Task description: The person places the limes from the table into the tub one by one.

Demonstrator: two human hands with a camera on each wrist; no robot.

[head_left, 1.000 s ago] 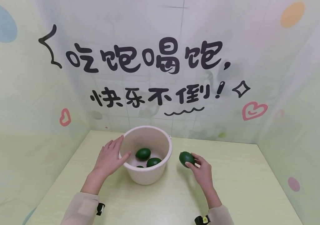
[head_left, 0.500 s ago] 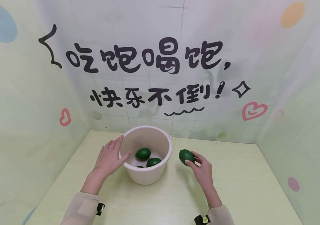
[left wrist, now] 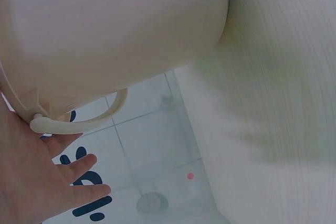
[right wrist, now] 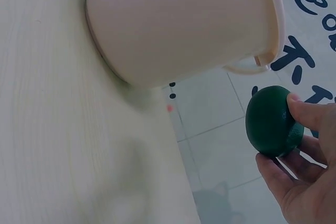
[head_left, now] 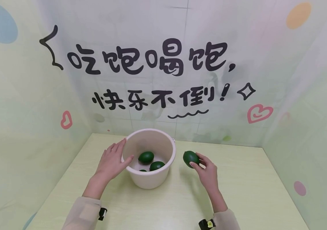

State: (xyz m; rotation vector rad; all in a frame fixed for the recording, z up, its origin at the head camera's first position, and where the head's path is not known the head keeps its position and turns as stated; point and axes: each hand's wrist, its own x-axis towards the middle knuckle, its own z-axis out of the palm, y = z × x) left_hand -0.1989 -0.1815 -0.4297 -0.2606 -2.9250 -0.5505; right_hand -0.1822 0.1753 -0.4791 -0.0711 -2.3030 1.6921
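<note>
A pale pink bucket [head_left: 149, 177] stands on the table with several green limes inside, among them one lime [head_left: 146, 157] at the back and another lime [head_left: 157, 165] near the front wall. My left hand [head_left: 111, 163] rests at the bucket's left rim, thumb over the edge and fingers spread straight along the outside. In the left wrist view those fingers lie by the bucket's handle [left wrist: 79, 124]. To the right of the bucket, my right hand [head_left: 207, 174] pinches a lime [right wrist: 273, 120] between thumb and fingertips, held above the table.
The pale wood table [head_left: 249, 188] meets a printed back curtain [head_left: 163, 19] with large black lettering close behind the bucket. Side curtains [head_left: 310, 127] hang along the left and right table edges. The right hand's shadow falls on the tabletop.
The lime in my right hand has risen slightly, staying right of the bucket. My left hand and the bucket have not moved.
</note>
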